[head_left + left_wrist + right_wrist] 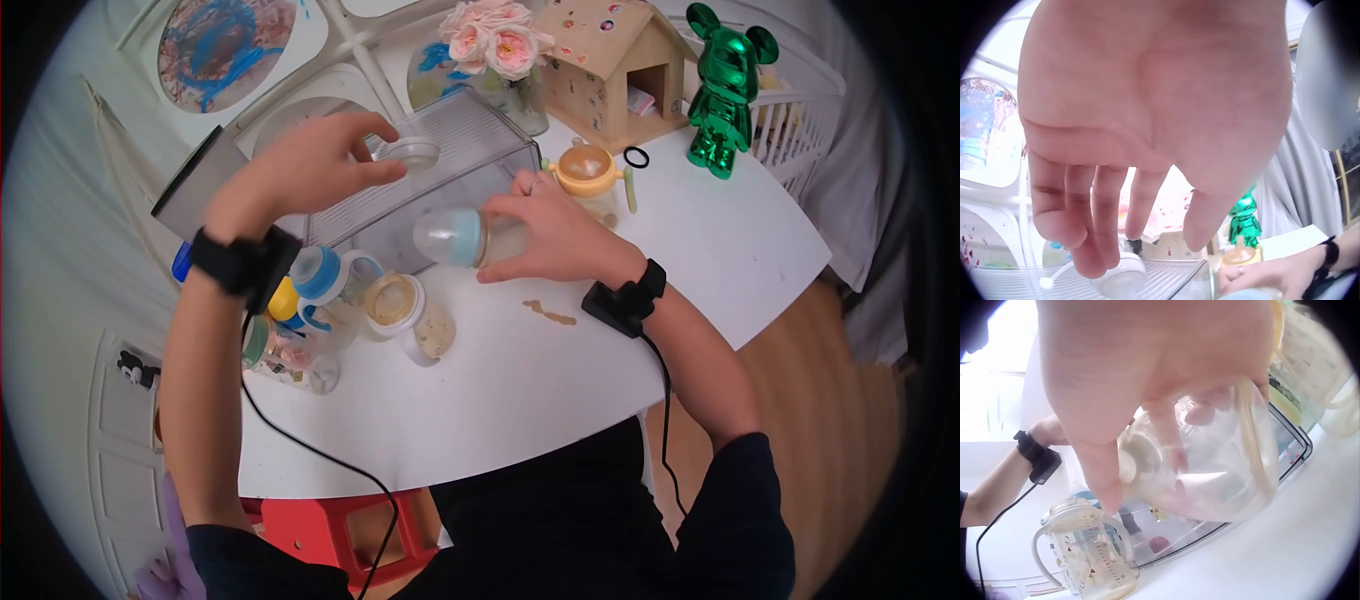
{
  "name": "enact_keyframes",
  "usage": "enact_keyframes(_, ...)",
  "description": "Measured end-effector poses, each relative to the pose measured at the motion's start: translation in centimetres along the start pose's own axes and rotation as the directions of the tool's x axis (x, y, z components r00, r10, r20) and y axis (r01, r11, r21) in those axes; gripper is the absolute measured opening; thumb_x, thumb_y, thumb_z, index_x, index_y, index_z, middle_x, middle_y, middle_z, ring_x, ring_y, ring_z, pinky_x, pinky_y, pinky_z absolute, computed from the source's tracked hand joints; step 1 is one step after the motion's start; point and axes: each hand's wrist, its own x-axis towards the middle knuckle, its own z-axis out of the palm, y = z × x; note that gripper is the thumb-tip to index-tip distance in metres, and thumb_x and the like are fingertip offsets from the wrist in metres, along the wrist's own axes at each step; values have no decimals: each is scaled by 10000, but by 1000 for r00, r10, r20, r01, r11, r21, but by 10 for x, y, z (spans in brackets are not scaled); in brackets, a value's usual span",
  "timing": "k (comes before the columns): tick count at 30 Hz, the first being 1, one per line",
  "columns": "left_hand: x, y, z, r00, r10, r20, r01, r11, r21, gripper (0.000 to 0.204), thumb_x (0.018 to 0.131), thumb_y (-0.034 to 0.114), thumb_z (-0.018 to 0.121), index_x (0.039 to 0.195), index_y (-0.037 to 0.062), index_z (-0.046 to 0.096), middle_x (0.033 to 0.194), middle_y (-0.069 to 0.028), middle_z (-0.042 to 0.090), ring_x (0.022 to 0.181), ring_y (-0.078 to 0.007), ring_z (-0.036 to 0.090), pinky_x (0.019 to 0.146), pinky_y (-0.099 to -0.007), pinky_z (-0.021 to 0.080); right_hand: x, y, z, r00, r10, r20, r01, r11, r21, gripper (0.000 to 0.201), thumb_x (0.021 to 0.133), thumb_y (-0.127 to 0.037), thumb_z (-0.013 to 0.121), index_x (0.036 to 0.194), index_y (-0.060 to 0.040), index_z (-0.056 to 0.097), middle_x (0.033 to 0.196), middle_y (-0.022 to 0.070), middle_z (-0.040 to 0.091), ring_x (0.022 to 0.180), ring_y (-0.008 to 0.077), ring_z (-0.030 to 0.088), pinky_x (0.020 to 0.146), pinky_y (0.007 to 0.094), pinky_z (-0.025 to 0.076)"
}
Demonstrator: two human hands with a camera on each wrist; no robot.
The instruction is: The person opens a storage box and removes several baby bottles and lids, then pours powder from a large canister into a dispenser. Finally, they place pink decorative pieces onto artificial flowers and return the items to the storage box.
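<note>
My right hand (560,232) grips a clear baby bottle (1210,469) round its body. The bottle lies tilted on its side above the table, its light-blue collar (465,238) and clear dome cap (432,237) pointing left. My left hand (310,165) is raised over the storage box (470,130), which has a ribbed clear lid. Its fingers (1107,212) reach down, slightly bent, with the thumb apart. Close at the fingertips is a small white lid-like part (415,155), which overlaps the box lid in the head view.
Left on the white table (480,400) stand a blue-topped handled cup (318,270), a bottle with a white collar (400,315) and a green-topped cup (255,340). A yellow-collared cup (585,170), black ring (636,157), wooden house (610,70), roses (495,40) and green bear figure (722,100) stand behind.
</note>
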Motion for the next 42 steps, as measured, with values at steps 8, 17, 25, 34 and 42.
enact_keyframes(8,59,-21,46,987,149,-60,-137,975,177,578,938,382,824,1417,78,717,1134,-189,796,1133,-383,747,1017,-470,574,2,9,4,1000,-7,16,4,989,146,630,792,-454,962,1203,-58,695,934,95,619,870,290,619,798,400,500)
enact_keyframes(17,60,-23,28,988,147,-45,-148,989,-24,592,984,363,785,1477,56,670,1209,-164,766,1075,-283,732,967,-401,567,3,6,2,984,175,44,-180,972,150,770,798,-453,943,1290,58,643,1107,281,785,1044,442,771,926,483,602)
enact_keyframes(25,-17,-45,-31,853,216,-475,-301,947,-109,680,1024,399,752,1578,70,536,1331,-88,675,1107,-201,669,974,-343,542,-5,-18,-1,958,245,-150,-244,969,22,953,817,-428,920,1470,45,413,822,220,738,828,424,778,755,475,616)
enact_keyframes(34,-124,15,-18,824,166,-541,-229,972,-51,670,863,288,769,1449,54,544,1252,-50,636,1033,-154,619,858,-292,482,-21,-61,-10,952,-101,-291,175,955,241,573,886,-301,863,1315,-84,550,572,9,498,509,217,568,516,392,405)
enact_keyframes(42,-145,11,-5,943,83,-322,-123,987,-105,558,753,215,765,1234,58,530,1017,-14,532,869,-117,492,725,-277,374,-22,-82,33,987,-3,158,-41,961,272,813,885,-578,848,1410,-59,506,651,106,646,642,357,724,624,463,549)
